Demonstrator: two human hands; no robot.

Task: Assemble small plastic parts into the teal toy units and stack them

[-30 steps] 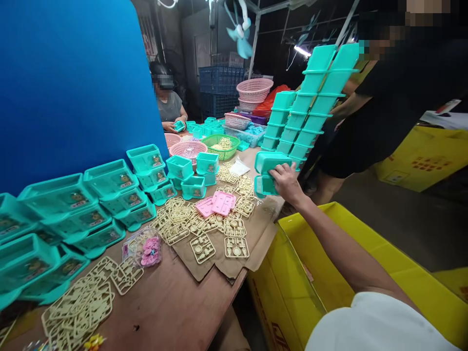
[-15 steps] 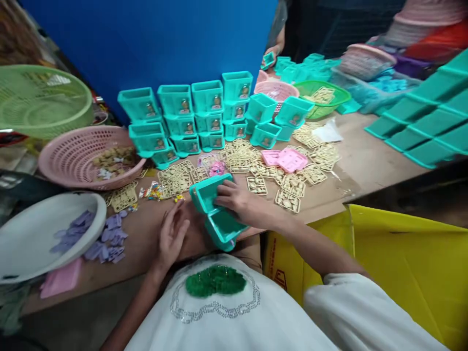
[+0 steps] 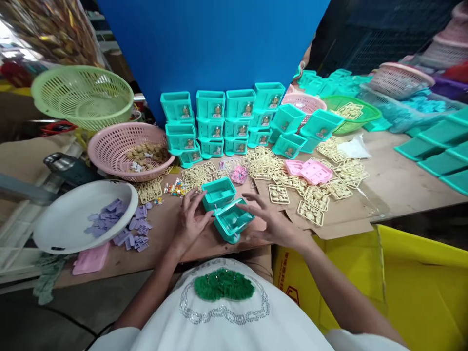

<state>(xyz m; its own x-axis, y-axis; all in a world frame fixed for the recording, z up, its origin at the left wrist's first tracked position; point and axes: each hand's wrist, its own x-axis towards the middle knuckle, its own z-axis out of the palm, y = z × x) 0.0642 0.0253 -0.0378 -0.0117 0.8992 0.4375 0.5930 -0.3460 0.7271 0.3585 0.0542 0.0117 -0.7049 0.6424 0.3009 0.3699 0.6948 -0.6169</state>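
Observation:
A hinged teal plastic box [image 3: 234,220] lies unfolded near the table's front edge, its two hollow halves facing up. My left hand [image 3: 192,222] is at its left side, fingers apart, the fingertips close to the rear half; contact is hard to make out. On the other side, my right hand [image 3: 274,223] has its fingers spread, with fingertips at the rim of the front half. Just behind the box are a small clear pack of pink pieces [image 3: 239,174] and cream plastic part frames [image 3: 199,175]. Small packets of colourful bits [image 3: 176,187] lie behind my left hand.
Stacked teal boxes [image 3: 210,129] line the blue panel [image 3: 219,44]. On the left stand a pink basket [image 3: 106,156], a green basket [image 3: 82,92], a white basin [image 3: 66,214] and purple pieces [image 3: 137,229]. Pink plates [image 3: 316,171] lie right. A yellow carton [image 3: 340,273] stands below the table's edge.
The teal box has gone from tilted, with my right hand inside its rear half, to lying on the table. My right hand has drawn back to its right side. The view has turned left.

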